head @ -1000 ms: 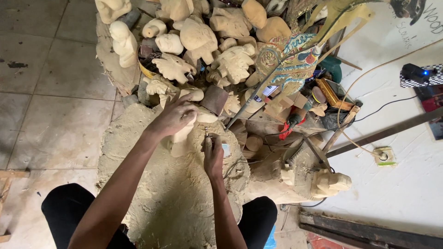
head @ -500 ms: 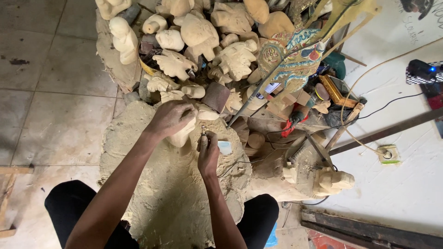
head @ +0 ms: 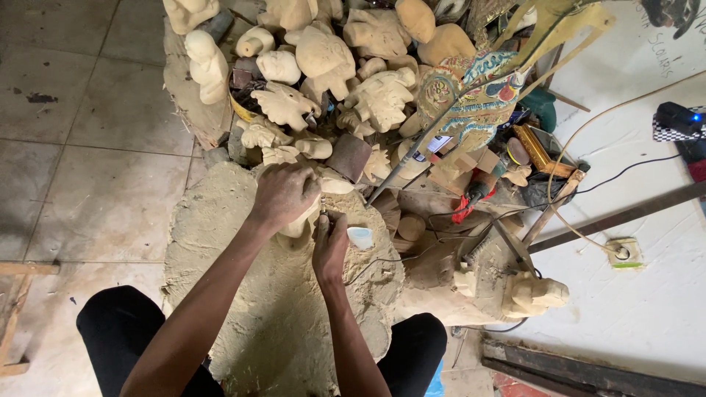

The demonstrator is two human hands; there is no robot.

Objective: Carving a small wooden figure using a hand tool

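Observation:
My left hand (head: pixel 285 195) is closed over a pale wooden carving (head: pixel 303 220) that rests on a sawdust-covered mound (head: pixel 220 242) between my knees. My right hand (head: pixel 329 244) grips a slim carving tool (head: pixel 323 212) whose tip touches the carving just under my left fingers. A thin dark cord (head: pixel 382 261) runs from the tool to the right. A small white and blue object (head: pixel 361 237) lies right beside my right hand.
Several unfinished pale wooden figures (head: pixel 323 51) are piled ahead. A painted flat puppet (head: pixel 478 103) on a stick leans to the right. Wood blocks, a red-handled tool (head: pixel 471 202), a carved animal head (head: pixel 533 294), cables and a wall socket (head: pixel 624 254) lie right. Tiled floor (head: pixel 81 147) at left.
Both hands stay on the carving; the right hand with the tool has shifted slightly against it. The view has drifted a little.

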